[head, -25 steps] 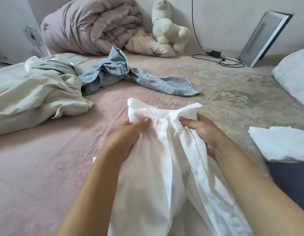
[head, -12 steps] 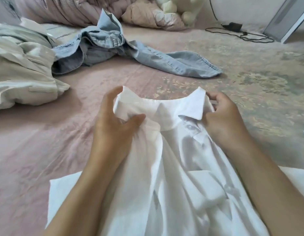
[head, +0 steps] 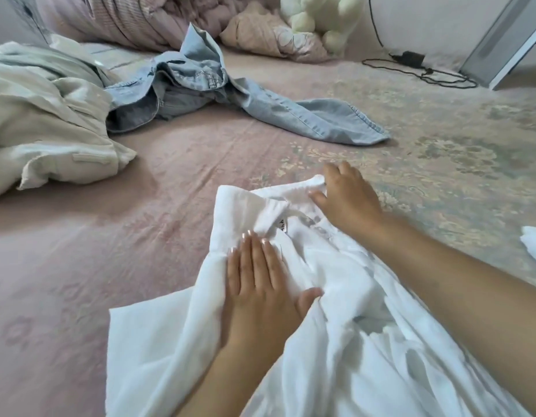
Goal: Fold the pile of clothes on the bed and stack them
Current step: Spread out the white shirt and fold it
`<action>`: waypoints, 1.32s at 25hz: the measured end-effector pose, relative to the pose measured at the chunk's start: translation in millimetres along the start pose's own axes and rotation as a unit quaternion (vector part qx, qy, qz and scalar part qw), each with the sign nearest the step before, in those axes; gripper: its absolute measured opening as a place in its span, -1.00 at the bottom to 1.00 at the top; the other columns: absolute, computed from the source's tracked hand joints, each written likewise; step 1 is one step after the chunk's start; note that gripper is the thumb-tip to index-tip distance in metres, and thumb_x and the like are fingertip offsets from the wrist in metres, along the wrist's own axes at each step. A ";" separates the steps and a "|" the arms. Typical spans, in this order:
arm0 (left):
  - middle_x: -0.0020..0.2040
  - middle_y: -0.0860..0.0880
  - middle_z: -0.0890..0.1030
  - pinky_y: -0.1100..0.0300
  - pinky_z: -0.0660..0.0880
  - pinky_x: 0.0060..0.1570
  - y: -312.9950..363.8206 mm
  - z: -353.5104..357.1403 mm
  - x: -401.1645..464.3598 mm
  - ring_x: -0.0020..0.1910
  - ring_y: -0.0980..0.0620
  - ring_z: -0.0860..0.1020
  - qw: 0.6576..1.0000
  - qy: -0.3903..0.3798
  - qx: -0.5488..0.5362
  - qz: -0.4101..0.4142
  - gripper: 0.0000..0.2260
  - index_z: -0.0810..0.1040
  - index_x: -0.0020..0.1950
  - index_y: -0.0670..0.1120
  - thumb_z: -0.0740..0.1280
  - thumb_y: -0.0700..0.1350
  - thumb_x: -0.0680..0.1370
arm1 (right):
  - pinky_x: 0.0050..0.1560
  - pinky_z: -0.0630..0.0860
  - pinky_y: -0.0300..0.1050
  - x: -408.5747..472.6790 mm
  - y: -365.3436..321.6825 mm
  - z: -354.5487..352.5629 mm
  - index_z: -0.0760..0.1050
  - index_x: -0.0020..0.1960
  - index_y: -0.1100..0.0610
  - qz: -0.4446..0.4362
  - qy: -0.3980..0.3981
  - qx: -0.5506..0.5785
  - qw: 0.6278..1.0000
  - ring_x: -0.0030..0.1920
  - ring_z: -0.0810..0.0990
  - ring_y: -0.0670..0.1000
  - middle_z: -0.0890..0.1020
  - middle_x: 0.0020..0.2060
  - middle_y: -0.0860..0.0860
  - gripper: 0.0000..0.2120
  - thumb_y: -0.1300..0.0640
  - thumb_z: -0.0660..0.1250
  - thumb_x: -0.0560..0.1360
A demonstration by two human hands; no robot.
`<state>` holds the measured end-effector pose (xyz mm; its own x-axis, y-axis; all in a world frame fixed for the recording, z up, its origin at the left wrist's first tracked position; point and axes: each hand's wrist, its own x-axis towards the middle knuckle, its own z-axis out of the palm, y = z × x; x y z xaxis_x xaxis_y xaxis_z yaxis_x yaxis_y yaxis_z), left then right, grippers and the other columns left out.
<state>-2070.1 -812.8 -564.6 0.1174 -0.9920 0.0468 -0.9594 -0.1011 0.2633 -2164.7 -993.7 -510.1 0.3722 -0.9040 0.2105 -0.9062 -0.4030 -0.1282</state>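
Note:
A white collared shirt [head: 336, 326] lies spread on the pink bed sheet [head: 80, 251], collar away from me. My left hand [head: 260, 284] presses flat on the shirt's left chest, fingers straight, thumb tucked against a fold. My right hand [head: 345, 197] rests on the collar's right end, thumb and fingers curled over the collar edge. A light blue denim shirt [head: 230, 94] lies crumpled further back. A pale green-beige garment [head: 47, 115] is heaped at the left.
A rolled pink quilt [head: 134, 19], a small pink pillow [head: 272, 34] and a white plush toy [head: 324, 19] line the wall. A black charger cable [head: 426, 73] and a leaning grey frame [head: 507, 40] sit at the back right. A folded white cloth [head: 534, 245] shows at the right edge.
The shirt has been lowered from held-up to lying on the bed. My left hand let go of the collar and now presses flat lower down. My right hand stays at the collar.

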 end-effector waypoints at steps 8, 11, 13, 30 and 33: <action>0.18 -0.42 0.52 -0.16 0.29 0.21 -1.0 -3.2 -3.0 0.20 -0.35 0.52 0.994 -0.059 -0.081 -0.030 -0.08 0.57 0.14 -0.38 -0.16 0.42 0.51 | 0.12 0.33 0.04 10.6 -7.4 -3.3 0.33 0.32 0.18 0.013 0.021 0.010 1.000 0.23 0.40 0.19 0.46 0.25 0.15 -0.63 0.00 0.18 0.60; 0.21 -0.41 0.51 -0.12 0.23 0.26 -3.3 -9.2 -5.4 0.23 -0.35 0.49 0.993 -0.071 -0.076 -0.053 -0.05 0.49 0.23 -0.41 -0.16 0.43 0.50 | 0.24 0.26 -0.21 -53.3 -20.4 -42.0 0.48 0.28 0.10 -0.145 0.033 0.154 0.977 0.27 0.40 0.03 0.48 0.22 -0.01 -0.67 0.01 0.19 0.58; 0.34 -0.36 0.41 -0.04 0.10 0.35 -9.4 -18.1 -6.6 0.32 -0.33 0.41 0.995 -0.025 -0.087 -0.040 -0.11 0.37 0.33 -0.44 -0.08 0.36 0.49 | 0.31 0.13 -0.43 -124.0 -25.2 -47.9 0.37 0.41 -0.02 -0.217 -0.127 0.156 0.955 0.36 0.27 -0.18 0.39 0.31 -0.19 -0.48 -0.25 0.06 0.56; -0.06 0.04 0.28 0.22 0.24 -0.18 5.2 -33.9 14.5 -0.13 -0.02 0.39 0.936 0.204 -0.230 -0.169 -0.61 0.26 -0.03 -0.07 0.45 0.03 0.43 | -0.05 0.39 -0.16 -90.3 -5.0 16.2 0.66 -0.03 0.22 0.076 0.057 0.227 0.969 -0.07 0.55 0.10 0.54 -0.10 0.12 -0.84 0.14 0.40 0.49; -0.07 0.04 0.36 0.27 0.17 -0.26 -4.8 -36.3 10.7 -0.24 0.12 0.33 0.928 0.183 -0.265 -0.188 -0.88 0.38 -0.09 -0.09 0.32 -0.10 0.51 | -0.18 0.31 -0.25 -89.6 -6.4 10.3 0.64 -0.16 0.22 0.052 0.071 0.250 0.964 -0.15 0.55 0.07 0.56 -0.18 0.04 -0.94 0.22 0.44 0.44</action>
<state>-2054.9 -820.2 -530.4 0.5911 -0.7917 0.1544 -0.5829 -0.2869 0.7602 -2190.2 -911.6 -538.1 0.2213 -0.9290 0.2968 -0.7136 -0.3617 -0.6000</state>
